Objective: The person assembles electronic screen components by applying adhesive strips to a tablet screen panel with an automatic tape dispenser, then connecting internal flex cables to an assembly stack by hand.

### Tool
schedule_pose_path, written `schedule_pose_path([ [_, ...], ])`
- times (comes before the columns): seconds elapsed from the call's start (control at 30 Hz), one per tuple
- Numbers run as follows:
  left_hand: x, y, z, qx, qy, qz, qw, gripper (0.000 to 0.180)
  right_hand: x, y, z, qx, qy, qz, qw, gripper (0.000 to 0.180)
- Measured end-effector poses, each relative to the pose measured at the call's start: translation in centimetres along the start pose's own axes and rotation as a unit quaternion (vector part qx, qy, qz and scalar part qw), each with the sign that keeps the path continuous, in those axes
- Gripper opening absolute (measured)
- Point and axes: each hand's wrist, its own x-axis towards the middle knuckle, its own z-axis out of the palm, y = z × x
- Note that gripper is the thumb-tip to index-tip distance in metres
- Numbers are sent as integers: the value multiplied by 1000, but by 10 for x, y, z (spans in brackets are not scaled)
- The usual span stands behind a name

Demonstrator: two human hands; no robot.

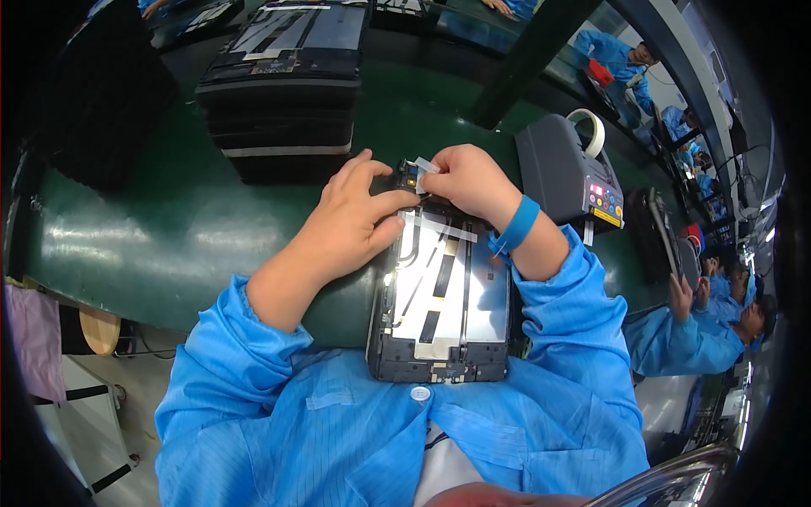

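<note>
An open tablet-like device [443, 304] lies on the green table [169, 228] just in front of me, its black frame, shiny metal back and flat cables showing. My left hand [355, 215] rests on its upper left corner, fingers pressing at the top edge. My right hand [469, 177], a blue strap on its wrist, pinches a small piece of clear tape [425, 166] over a little component at the device's top edge. A strip of clear tape [439, 226] lies across the upper part of the device.
A stack of black trays [283, 93] holding similar devices stands behind my hands. To the right sits a grey tape dispenser machine [570, 173] with a tape roll on top. Other people in blue coats [701, 329] work at the right and far back.
</note>
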Motion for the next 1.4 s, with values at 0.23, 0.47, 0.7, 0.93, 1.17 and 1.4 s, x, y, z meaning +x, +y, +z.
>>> schedule_pose_path([
  [0.23, -1, 1, -1, 24, 1, -4, 1000, 32, -4, -15, -10, -69, -37, 33, 996, 27],
  [0.47, -1, 5, -2, 53, 9, 10, 998, 32, -35, 8, 12, 117, 31, -151, 981, 25],
  [0.7, 0, 0, 0, 81, 50, 39, 995, 32, -55, -1, 0, 76, -91, -87, 989, 40],
  [0.93, 2, 4, 1, 77, 79, 82, 990, 32, -57, 23, 9, -162, 64, -350, 920, 45],
  [1.17, 16, 25, -15, 221, -60, 119, 966, 32, -68, 25, -3, 91, 43, -273, 957, 27],
  [1.4, -6, 52, -20, -6, -45, 159, 986, 64, -139, 9, 1, 42, 118, -334, 934, 11],
])
